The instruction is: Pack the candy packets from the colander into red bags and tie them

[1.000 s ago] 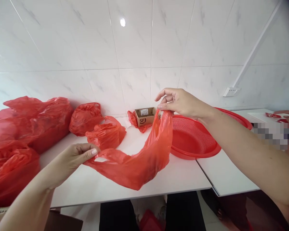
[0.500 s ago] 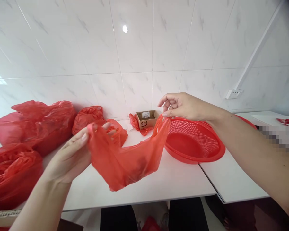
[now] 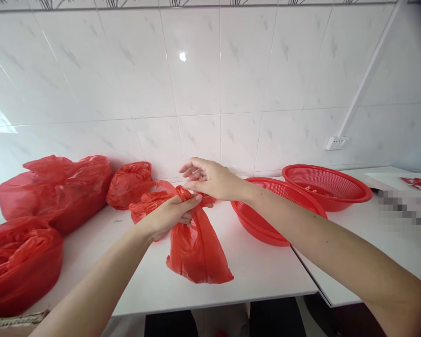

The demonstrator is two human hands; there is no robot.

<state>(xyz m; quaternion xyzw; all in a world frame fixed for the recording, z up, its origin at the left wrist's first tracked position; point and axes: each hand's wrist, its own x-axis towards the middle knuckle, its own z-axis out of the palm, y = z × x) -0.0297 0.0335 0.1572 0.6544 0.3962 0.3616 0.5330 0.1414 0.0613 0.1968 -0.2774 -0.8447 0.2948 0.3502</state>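
Observation:
A thin red plastic bag (image 3: 201,257) hangs bunched at its neck above the white table, sagging with something inside that I cannot make out. My left hand (image 3: 173,213) is closed around the gathered neck, thumb on top. Just above it, my right hand (image 3: 214,180) reaches across with curled fingers, its thumb at the bag's top; the handle there is partly hidden behind the fingers. Beside my left hand lies a crumpled red bag (image 3: 143,206).
Large filled red bags (image 3: 80,187) stand along the left, with a smaller knotted one (image 3: 129,185) by the wall. To the right are two red plastic baskets, the nearer (image 3: 256,229) under my forearm and the farther (image 3: 337,203) with small items inside. A cardboard edge (image 3: 17,320) shows lower left.
My hands have come together from holding the bag stretched wide by its handles. The bag now hangs gathered from my left hand, and my right hand has moved left, covering the small box.

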